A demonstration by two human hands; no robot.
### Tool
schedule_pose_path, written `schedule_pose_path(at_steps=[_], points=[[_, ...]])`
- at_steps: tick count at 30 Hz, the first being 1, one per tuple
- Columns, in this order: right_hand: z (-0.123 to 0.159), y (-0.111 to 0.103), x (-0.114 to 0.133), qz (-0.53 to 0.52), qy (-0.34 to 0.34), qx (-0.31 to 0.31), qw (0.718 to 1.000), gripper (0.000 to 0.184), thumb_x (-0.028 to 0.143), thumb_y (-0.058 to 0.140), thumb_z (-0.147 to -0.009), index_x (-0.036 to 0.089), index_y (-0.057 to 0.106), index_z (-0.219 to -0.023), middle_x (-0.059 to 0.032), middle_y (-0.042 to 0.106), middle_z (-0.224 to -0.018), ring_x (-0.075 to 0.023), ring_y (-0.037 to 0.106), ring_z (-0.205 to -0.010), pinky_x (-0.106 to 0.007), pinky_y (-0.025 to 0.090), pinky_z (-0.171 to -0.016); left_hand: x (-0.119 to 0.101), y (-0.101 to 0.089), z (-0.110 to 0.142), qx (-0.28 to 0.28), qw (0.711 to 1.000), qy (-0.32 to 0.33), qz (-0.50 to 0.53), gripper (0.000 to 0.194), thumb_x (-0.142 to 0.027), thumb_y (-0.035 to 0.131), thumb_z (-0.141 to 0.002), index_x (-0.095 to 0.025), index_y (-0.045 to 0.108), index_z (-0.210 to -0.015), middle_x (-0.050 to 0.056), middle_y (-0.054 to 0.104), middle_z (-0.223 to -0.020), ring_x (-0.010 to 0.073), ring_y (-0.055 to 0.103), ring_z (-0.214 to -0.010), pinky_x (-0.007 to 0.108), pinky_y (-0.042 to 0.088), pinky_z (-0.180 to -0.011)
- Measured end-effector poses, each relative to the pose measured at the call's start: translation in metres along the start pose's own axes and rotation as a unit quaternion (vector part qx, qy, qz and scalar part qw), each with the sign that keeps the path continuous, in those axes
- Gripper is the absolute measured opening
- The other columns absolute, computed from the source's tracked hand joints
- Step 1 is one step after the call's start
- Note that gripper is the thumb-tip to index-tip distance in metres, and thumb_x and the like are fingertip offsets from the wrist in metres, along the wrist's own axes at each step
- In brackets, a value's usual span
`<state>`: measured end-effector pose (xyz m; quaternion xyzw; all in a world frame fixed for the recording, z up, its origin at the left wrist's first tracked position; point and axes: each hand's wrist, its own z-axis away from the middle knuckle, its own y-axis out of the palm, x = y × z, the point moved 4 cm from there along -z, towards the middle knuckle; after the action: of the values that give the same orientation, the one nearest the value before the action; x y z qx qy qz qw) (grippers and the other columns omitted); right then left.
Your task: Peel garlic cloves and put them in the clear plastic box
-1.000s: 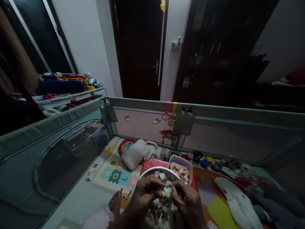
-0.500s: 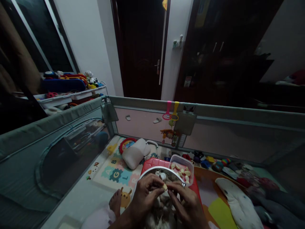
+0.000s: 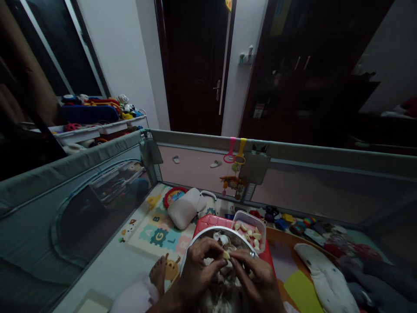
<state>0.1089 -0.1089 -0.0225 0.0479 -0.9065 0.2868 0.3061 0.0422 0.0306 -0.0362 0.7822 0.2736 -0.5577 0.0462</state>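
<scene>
A pale garlic clove is pinched between the thumb and forefinger of my left hand. My right hand, wearing a ring, has its thumb and forefinger closed at the clove's right end; whether they grip clove or a bit of skin is too small to tell. Both hands are over a round metal bowl holding garlic bulbs and papery skins. Behind my right hand, a clear plastic container holds several peeled cloves. Bowl and container rest on a red stool.
Grey-green playpen rails with mesh sides surround the mat. A white padded item lies beyond the bowl. Small toys line the far edge, and a white cushion is at right. A bare foot rests left of the bowl.
The view has shifted very slightly. Both hands stay together at the clove over the bowl, with only small finger movement.
</scene>
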Motion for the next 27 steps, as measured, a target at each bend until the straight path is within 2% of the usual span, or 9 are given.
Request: schedule_pose_path(at_steps=[5,9,15,19,21,24,27], points=[[0.006,0.004,-0.002,0.041,-0.039,0.012,0.998,0.014,0.013,0.052,-0.084,0.019,0.062,-0.092,-0.0049,0.073,-0.081,-0.0165,0.071,-0.074,-0.021,0.055,-0.069,0.003,0.002,0.002,0.001,0.999,-0.036,0.015,0.015,-0.003,0.069,-0.062,-0.013,0.064,-0.073,0.001,0.064,-0.067,0.0136,0.061,-0.062,0.018,0.047,-0.058],[0.009,0.009,-0.003,0.067,-0.070,0.007,0.995,0.015,0.012,0.047,-0.086,0.019,0.058,-0.093,-0.0041,0.071,-0.078,-0.0150,0.069,-0.068,-0.020,0.054,-0.064,0.005,0.002,0.002,-0.005,0.998,-0.056,0.038,0.024,-0.001,0.069,-0.060,-0.015,0.067,-0.079,0.002,0.066,-0.072,0.0142,0.062,-0.065,0.019,0.049,-0.060],[0.006,0.011,-0.003,0.077,-0.052,-0.014,0.996,0.016,0.016,0.042,-0.088,0.021,0.057,-0.082,-0.0005,0.066,-0.065,-0.0131,0.065,-0.055,-0.020,0.049,-0.053,0.008,0.003,0.001,-0.001,0.987,-0.109,0.116,0.027,0.001,0.064,-0.058,-0.015,0.069,-0.078,0.000,0.066,-0.068,0.0133,0.061,-0.065,0.018,0.047,-0.060],[0.000,0.002,-0.005,0.066,-0.001,-0.017,0.998,0.019,0.022,0.043,-0.089,0.020,0.058,-0.078,-0.0009,0.066,-0.064,-0.0136,0.064,-0.054,-0.020,0.050,-0.054,0.014,0.005,-0.001,-0.003,0.958,-0.161,0.239,0.016,-0.010,0.067,-0.063,-0.015,0.066,-0.078,0.001,0.066,-0.069,0.0135,0.061,-0.065,0.020,0.048,-0.060],[-0.002,-0.002,-0.007,0.054,0.037,0.000,0.998,0.021,0.026,0.046,-0.089,0.021,0.059,-0.074,-0.0007,0.066,-0.062,-0.0138,0.063,-0.053,-0.020,0.050,-0.054,0.015,0.004,-0.002,-0.011,0.949,-0.170,0.264,0.019,-0.011,0.069,-0.062,-0.014,0.065,-0.080,0.001,0.066,-0.071,0.0138,0.061,-0.066,0.020,0.048,-0.062],[-0.003,-0.002,-0.008,0.001,0.071,0.026,0.997,0.018,0.035,0.055,-0.084,0.021,0.063,-0.078,-0.0008,0.068,-0.063,-0.0151,0.065,-0.054,-0.020,0.051,-0.052,0.013,0.001,-0.002,-0.028,0.967,-0.137,0.212,0.024,-0.006,0.069,-0.060,-0.015,0.066,-0.082,0.000,0.065,-0.071,0.0132,0.061,-0.068,0.019,0.048,-0.064],[-0.002,0.004,-0.006,-0.081,0.118,0.053,0.988,0.022,0.039,0.060,-0.081,0.020,0.066,-0.091,-0.0039,0.073,-0.076,-0.0178,0.069,-0.065,-0.022,0.054,-0.058,0.005,-0.001,-0.001,-0.031,0.989,-0.078,0.120,0.025,-0.004,0.068,-0.061,-0.016,0.067,-0.083,0.000,0.067,-0.073,0.0135,0.062,-0.067,0.019,0.049,-0.064]])
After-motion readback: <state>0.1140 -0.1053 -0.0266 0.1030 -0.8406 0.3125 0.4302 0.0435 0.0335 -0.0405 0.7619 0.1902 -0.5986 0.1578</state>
